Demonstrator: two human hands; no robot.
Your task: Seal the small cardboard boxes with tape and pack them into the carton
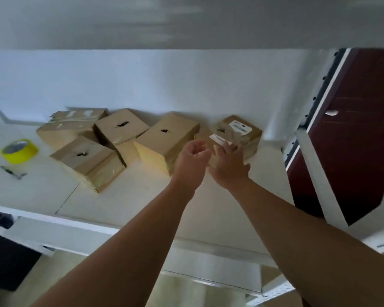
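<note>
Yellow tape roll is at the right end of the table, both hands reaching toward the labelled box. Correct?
One error. The head view shows the yellow tape roll at the left end of the table, not the right. The rest holds: the left hand and right hand both reach toward the labelled box.

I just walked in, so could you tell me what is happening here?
A person reaches with both hands for the labelled box at the right of the table. The right hand touches it with straight fingers; the left hand is open beside it, empty. The other boxes and the yellow tape roll lie untouched further left.
</note>
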